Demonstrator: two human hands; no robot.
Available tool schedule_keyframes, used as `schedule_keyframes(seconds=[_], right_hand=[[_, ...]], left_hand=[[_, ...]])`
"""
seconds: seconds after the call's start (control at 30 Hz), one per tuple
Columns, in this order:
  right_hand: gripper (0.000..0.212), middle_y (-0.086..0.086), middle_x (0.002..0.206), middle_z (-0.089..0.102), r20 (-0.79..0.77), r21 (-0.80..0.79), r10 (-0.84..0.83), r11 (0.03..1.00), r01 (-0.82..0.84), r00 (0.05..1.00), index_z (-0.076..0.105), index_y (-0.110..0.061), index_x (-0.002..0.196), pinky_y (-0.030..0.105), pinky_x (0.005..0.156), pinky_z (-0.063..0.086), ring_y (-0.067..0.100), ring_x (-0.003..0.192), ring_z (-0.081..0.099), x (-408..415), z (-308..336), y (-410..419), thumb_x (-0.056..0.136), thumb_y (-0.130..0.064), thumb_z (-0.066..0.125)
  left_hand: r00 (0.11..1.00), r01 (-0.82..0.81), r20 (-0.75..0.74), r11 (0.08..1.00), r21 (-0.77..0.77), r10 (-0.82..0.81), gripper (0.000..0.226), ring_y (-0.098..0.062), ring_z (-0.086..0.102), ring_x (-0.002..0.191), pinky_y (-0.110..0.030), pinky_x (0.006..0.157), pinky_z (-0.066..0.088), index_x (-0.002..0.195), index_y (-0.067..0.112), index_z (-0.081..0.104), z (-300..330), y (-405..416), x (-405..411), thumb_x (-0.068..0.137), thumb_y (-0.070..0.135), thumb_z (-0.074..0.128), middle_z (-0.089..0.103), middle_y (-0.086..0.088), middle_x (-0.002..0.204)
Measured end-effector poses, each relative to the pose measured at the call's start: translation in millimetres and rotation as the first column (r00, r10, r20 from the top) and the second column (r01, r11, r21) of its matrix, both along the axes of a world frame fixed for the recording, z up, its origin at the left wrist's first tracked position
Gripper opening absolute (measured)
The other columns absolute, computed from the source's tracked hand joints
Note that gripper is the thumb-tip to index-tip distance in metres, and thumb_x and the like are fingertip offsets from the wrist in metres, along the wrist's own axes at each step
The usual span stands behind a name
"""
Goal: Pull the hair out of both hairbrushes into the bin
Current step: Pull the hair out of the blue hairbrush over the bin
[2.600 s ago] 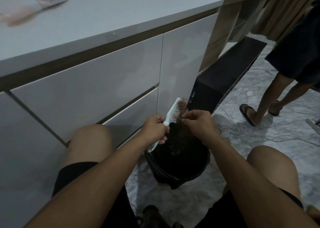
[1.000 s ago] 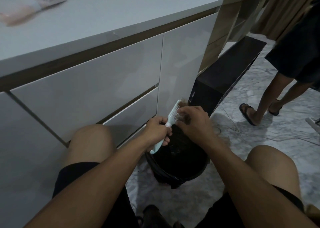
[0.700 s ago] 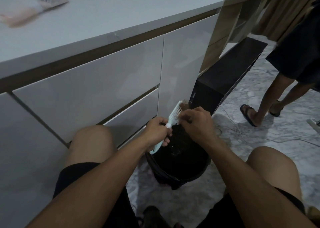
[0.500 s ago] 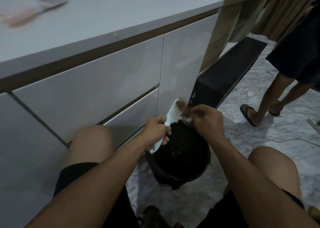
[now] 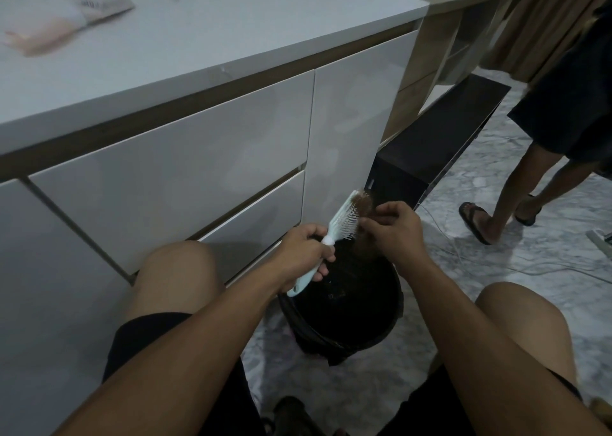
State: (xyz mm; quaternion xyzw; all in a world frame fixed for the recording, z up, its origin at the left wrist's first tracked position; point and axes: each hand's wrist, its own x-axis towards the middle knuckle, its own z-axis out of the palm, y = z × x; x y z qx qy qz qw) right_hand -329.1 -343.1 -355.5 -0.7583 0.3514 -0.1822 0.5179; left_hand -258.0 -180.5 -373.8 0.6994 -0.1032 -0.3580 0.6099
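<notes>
My left hand (image 5: 303,250) grips the handle of a pale mint hairbrush (image 5: 341,220), held tilted over a black bin (image 5: 374,333) lined with a black bag on the floor between my knees. A clump of brown hair (image 5: 363,203) clings to the bristles near the brush tip. My right hand (image 5: 395,230) pinches brown hair beside the bristles, with a tuft hanging below its fingers over the bin's mouth. A second brush, blurred and pinkish (image 5: 49,31), lies on the white countertop at the far left.
White cabinet drawers (image 5: 185,170) stand right in front of my left knee. A low black box (image 5: 433,150) lies behind the bin. Another person's legs in sandals (image 5: 480,220) stand at the right on the marble floor, with a white cable (image 5: 530,266) trailing there.
My right hand went into the bristles, drew back to the right with hair, and now sits against the bristles again with a tuft hanging below it. The brush has barely shifted.
</notes>
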Motion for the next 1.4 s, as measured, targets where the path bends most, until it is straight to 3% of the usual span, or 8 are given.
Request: schedule_keyframes(seconds=[0.27,0.53,0.63,0.87,1.03,1.13,1.23,1.4], right_hand=[[0.011,0.001,0.08,0.077,-0.15,-0.046,0.237,0.968,-0.246,0.96,0.074,-0.023,0.078,0.048,0.083,0.061,0.019,0.081,0.074,1,0,-2,0.075,-0.018,0.083],[0.029,0.017,0.093,0.074,0.012,0.177,0.066,0.982,-0.067,0.998,0.06,-0.02,0.081,0.042,0.07,0.055,0.03,0.082,0.071,2,0,-1,0.069,-0.026,0.086],[0.028,0.018,0.09,0.074,-0.005,0.104,0.029,0.994,-0.029,1.0,0.06,-0.021,0.078,0.045,0.077,0.058,0.031,0.082,0.072,2,-3,-2,0.07,-0.021,0.087],[0.017,-0.003,0.077,0.067,-0.012,-0.088,-0.156,0.984,0.154,0.988,0.062,-0.025,0.075,0.047,0.081,0.059,0.02,0.081,0.068,0,6,-11,0.082,-0.013,0.072],[0.026,0.002,0.092,0.071,0.043,0.042,-0.037,0.998,0.035,0.998,0.063,-0.026,0.089,0.05,0.084,0.059,0.024,0.089,0.071,0,7,-5,0.072,-0.021,0.081],[0.04,-0.003,0.097,0.072,0.056,-0.015,0.009,1.0,-0.008,0.998,0.062,-0.033,0.102,0.047,0.084,0.06,0.017,0.091,0.071,0,2,-3,0.068,-0.037,0.083],[0.025,-0.002,0.088,0.076,0.05,-0.089,0.014,0.996,-0.009,0.999,0.072,-0.025,0.099,0.046,0.082,0.061,0.015,0.082,0.073,1,0,-2,0.076,-0.025,0.082],[0.014,-0.001,0.089,0.078,-0.015,-0.093,0.083,0.992,-0.084,0.996,0.078,-0.02,0.094,0.044,0.088,0.059,0.014,0.085,0.073,4,-1,-1,0.08,-0.016,0.077]], left_hand=[[0.998,-0.056,0.037,0.998,0.026,0.055,0.022,-0.017,0.051,0.044,-0.025,0.039,0.042,0.106,0.014,0.055,-3,-1,-1,0.088,0.002,0.058,0.063,-0.012,0.073],[0.996,-0.014,0.092,1.0,0.019,0.013,0.024,-0.016,0.051,0.043,-0.025,0.039,0.041,0.104,0.018,0.055,-5,-3,-3,0.088,0.001,0.059,0.065,-0.01,0.073],[0.994,-0.013,0.108,0.999,0.032,0.009,0.024,-0.015,0.051,0.042,-0.025,0.038,0.04,0.103,0.018,0.055,-8,-3,-2,0.088,0.001,0.059,0.065,-0.009,0.073],[0.993,-0.044,0.111,0.998,0.055,0.037,0.025,-0.015,0.051,0.043,-0.024,0.037,0.04,0.095,0.025,0.055,-8,-3,1,0.087,0.002,0.059,0.065,-0.01,0.076],[0.992,-0.012,0.128,0.998,0.063,0.003,0.029,-0.014,0.051,0.042,-0.024,0.037,0.041,0.111,0.014,0.055,-8,-3,-1,0.086,0.0,0.059,0.064,-0.01,0.076],[0.99,0.016,0.14,0.998,0.067,-0.025,0.028,-0.014,0.052,0.042,-0.024,0.037,0.041,0.109,0.014,0.057,-6,-2,-2,0.086,0.0,0.06,0.065,-0.009,0.077],[0.988,0.033,0.149,0.997,0.073,-0.043,0.025,-0.013,0.052,0.042,-0.023,0.037,0.041,0.103,0.018,0.058,-5,-2,-3,0.086,0.0,0.06,0.065,-0.008,0.076],[0.989,-0.006,0.15,0.996,0.09,-0.008,0.027,-0.012,0.053,0.041,-0.023,0.037,0.042,0.107,0.017,0.057,-8,-2,-1,0.085,0.001,0.061,0.065,-0.01,0.079]])
